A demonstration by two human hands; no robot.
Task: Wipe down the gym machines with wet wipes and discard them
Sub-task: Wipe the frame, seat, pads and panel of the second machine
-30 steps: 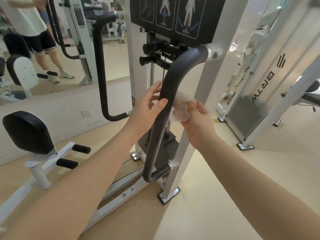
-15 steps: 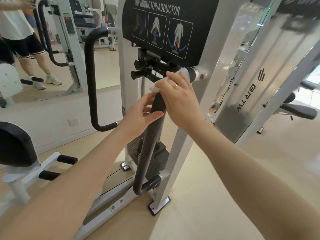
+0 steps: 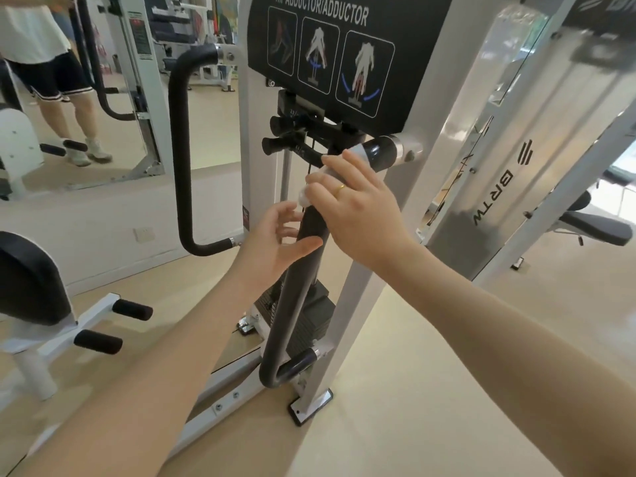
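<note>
A white hip abductor/adductor machine stands in front of me with a black padded handle bar curving down its right upright. My right hand wraps over the upper bend of that bar and presses a white wet wipe against it; only the wipe's edges show past my fingers. Just below, my left hand rests against the bar's left side with relaxed fingers, the thumb lying across the bar.
A second black handle bar curves down the machine's left side. A black padded seat with foot rollers stands at lower left. A wall mirror reflects a person. Another white BRTW machine and a bench stand at right.
My right hand slid the wipe up the bar from its middle to the upper bend over the last second and holds there now. The left hand stays on the bar.
</note>
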